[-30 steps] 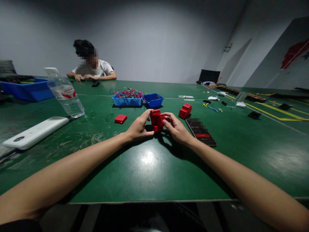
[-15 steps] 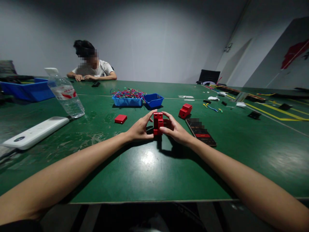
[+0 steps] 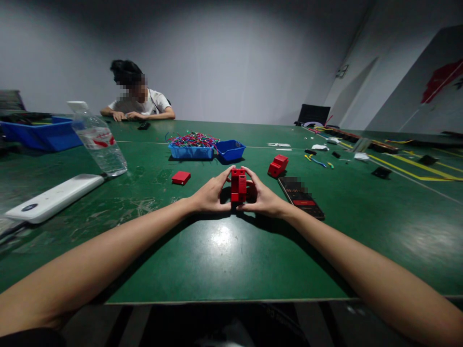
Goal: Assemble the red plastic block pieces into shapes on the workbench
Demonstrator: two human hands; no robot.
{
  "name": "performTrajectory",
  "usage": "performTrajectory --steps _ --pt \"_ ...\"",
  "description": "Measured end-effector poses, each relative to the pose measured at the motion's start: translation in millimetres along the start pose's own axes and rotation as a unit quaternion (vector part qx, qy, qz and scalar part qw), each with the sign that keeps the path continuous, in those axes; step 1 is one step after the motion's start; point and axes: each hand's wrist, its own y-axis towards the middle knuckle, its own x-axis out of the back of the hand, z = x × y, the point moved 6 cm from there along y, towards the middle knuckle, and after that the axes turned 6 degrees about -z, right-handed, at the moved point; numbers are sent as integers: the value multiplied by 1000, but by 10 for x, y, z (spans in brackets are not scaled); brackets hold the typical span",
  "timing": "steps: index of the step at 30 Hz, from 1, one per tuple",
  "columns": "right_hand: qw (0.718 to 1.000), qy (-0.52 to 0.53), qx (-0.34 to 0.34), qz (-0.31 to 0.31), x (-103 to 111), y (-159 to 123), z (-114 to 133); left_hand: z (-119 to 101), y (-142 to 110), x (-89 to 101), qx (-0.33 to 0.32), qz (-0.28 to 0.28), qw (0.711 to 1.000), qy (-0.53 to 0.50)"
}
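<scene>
Between my two hands stands a red stepped plastic housing [image 3: 238, 185], upright, with two small round holes near its top. The fingertips of my left hand [image 3: 214, 193] are at its upper left edge, and the thumb is by its lower left corner. My right hand [image 3: 265, 196] grips from the other side, fingertips at the upper right and thumb by the bottom. A similar red housing [image 3: 278, 166] lies tilted on the table beyond my right hand. To the left is a flat red square piece [image 3: 181, 178].
A phone [image 3: 302, 197] lies right of my hands. Behind them are a blue bin of coloured wires [image 3: 191, 151] and a smaller blue bin [image 3: 230, 152]. A water bottle [image 3: 99, 140] and white power strip [image 3: 54, 197] are left. Across the table sits a person [image 3: 144, 103].
My right thumb has slid down from the housing's front to its bottom. The housing has turned slightly, and both hands have closed in around it.
</scene>
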Motion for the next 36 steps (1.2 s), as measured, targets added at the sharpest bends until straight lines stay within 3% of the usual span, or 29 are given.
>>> performTrajectory --steps 3,7,13,16,20,25,27,30,33,36 --pt "1000 -14 -2 -10 18 16 -61 9 -19 -13 -8 12 1000 17" --pt "1000 -20 -13 -17 34 22 -91 41 10 34 47 33 991 123" --pt "999 -33 -3 -15 52 -6 -78 287 -12 251 171 31 933 317" --pt "999 -33 3 -10 43 -18 -79 508 -102 320 258 33 908 327" --pt "999 -53 8 -4 29 -24 -60 675 -233 427 408 22 852 326" --pt "998 -63 6 -1 24 -23 -46 584 -205 436 419 78 823 376" --pt "998 -67 4 1 23 -22 -48 568 -175 400 386 92 835 382" --pt "997 -81 7 1 23 -21 -50 577 -126 318 307 70 891 328" --pt "994 -106 30 -6 31 -17 -34 553 -85 244 208 14 956 207" --pt "984 -154 80 -26 60 -10 12 429 -59 161 103 6 993 62"
